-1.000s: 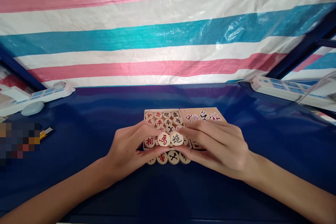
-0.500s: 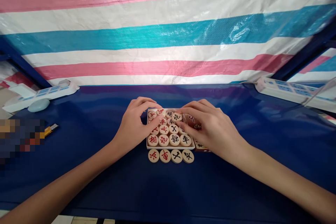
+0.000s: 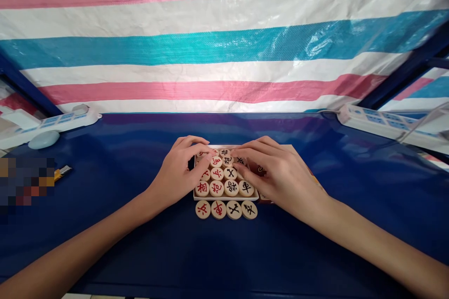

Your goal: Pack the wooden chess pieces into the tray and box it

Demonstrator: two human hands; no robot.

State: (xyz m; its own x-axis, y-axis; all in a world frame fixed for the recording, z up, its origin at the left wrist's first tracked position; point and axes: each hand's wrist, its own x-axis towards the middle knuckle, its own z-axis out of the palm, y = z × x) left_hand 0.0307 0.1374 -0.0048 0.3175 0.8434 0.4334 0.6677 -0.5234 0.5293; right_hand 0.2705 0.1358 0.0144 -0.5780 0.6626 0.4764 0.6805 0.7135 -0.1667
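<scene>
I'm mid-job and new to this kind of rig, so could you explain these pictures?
There is no robot: these are a person's bare left hand and right hand. A camera worn on the head takes every picture, looking forward and down. On the table sits a box of round pieces marked in red or black; four more pieces lie in a row in front. The left hand is at a red piece, the right hand at a black piece; whether either grip is closed, I cannot tell.
</scene>
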